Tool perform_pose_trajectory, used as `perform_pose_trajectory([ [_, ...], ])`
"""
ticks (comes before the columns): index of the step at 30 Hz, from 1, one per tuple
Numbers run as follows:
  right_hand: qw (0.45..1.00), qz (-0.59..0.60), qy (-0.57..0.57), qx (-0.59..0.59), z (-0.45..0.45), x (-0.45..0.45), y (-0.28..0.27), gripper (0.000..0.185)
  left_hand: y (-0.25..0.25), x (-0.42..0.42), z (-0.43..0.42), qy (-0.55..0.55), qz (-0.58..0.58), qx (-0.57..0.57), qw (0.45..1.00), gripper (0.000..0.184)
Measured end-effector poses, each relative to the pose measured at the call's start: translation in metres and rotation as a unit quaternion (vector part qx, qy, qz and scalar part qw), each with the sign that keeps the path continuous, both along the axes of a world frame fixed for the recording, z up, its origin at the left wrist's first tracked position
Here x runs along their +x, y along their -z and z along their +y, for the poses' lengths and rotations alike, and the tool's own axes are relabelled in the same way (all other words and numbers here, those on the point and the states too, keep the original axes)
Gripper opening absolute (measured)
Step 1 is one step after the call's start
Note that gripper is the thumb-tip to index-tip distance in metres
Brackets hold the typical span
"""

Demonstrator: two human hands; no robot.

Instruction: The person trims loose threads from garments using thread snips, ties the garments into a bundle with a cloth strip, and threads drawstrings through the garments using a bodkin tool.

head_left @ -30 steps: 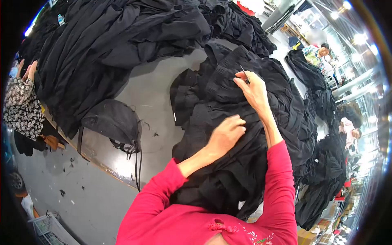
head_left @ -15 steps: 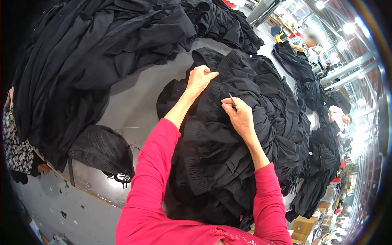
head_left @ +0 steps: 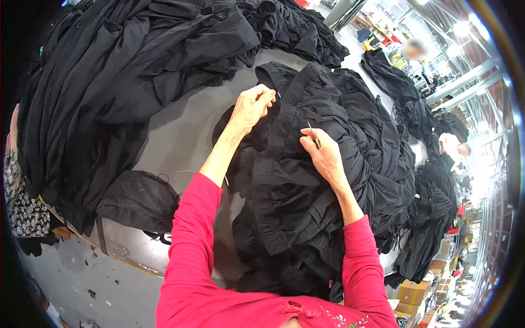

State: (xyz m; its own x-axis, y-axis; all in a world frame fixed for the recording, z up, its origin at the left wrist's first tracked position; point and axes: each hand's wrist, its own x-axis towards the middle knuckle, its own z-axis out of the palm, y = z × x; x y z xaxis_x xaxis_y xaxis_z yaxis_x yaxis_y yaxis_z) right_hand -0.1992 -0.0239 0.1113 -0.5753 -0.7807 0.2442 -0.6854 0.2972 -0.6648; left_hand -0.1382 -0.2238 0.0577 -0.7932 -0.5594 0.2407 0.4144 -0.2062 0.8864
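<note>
A black garment [head_left: 322, 158] with a gathered elastic waistband lies heaped on the grey table before me. My left hand [head_left: 253, 110] is closed with its fingertips pinched, at the upper left edge of the waistband; whatever they hold is hidden. A small pale speck shows on the dark cloth just right of those fingertips. Over the middle of the garment, my right hand [head_left: 325, 156] is closed around small pointed snips [head_left: 310, 132], the thin metal blade sticking up past the fingers.
Large piles of black cloth [head_left: 136, 71] cover the table's far and left side. A black mesh bag [head_left: 139, 201] sits at the near left table edge [head_left: 128, 258]. More black garments [head_left: 429, 218] lie to the right. People and cardboard boxes [head_left: 411, 293] are beyond.
My left hand has moved left, off the waistband's gathers, its fingers curling in. My right hand has shifted slightly, still with the snips. The view has moved a little.
</note>
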Motion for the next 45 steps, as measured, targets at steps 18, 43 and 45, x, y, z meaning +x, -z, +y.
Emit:
perform_pose_trajectory([
  [18, 0.918, 0.387, -0.021, 0.083, -0.072, -0.064, -0.003, 0.031, 0.019, -0.042, -0.009, -0.026, -0.101, -0.008, 0.995, 0.014],
  [43, 0.997, 0.029, 0.072, -0.003, -0.005, -0.046, -0.027, 0.032, -0.025, 0.015, 0.143, -0.153, -0.018, -0.265, 0.952, 0.022],
  [45, 0.942, -0.308, 0.071, -0.116, 0.023, -0.037, -0.041, 0.007, -0.029, 0.024, 0.155, -0.151, -0.016, -0.258, 0.954, 0.032],
])
